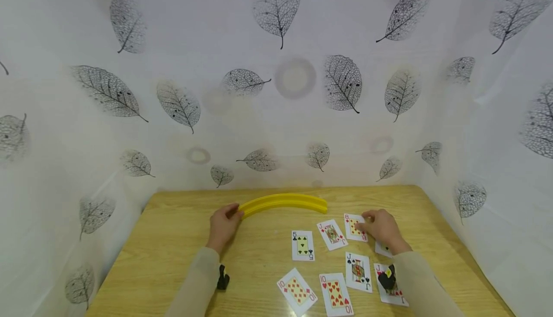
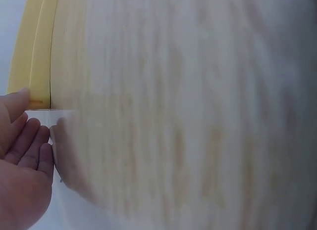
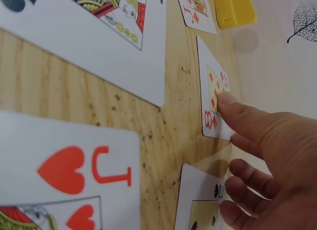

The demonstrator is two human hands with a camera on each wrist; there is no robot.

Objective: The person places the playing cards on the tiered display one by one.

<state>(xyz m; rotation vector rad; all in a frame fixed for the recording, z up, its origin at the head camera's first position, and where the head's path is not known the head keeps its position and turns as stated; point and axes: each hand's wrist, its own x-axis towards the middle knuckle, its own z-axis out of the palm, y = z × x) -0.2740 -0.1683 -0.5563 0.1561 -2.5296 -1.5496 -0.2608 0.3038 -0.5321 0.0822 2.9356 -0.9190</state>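
My left hand (image 1: pixel 224 225) grips the left end of a curved yellow playing card holder (image 1: pixel 282 201) at the back of the table. In the left wrist view, the thumb lies against the holder (image 2: pixel 39 52) and the other fingers are curled below its end. My right hand (image 1: pixel 382 228) pinches the right edge of the eight of diamonds (image 1: pixel 352 225). The right wrist view shows the thumb on that card's face (image 3: pixel 210 91), with the index fingertip by its edge. Under the right hand lies a black-suited card (image 3: pixel 203 200), partly covered.
Left of the eight lie the jack of diamonds (image 1: pixel 331 234) and five of clubs (image 1: pixel 303 246). Nearer are the jack of spades (image 1: pixel 358 272), jack of hearts (image 1: pixel 390 294), ten of hearts (image 1: pixel 336 295) and ten of diamonds (image 1: pixel 297 292). A leaf-patterned curtain (image 1: pixel 276 125) surrounds the wooden table (image 1: pixel 160 240).
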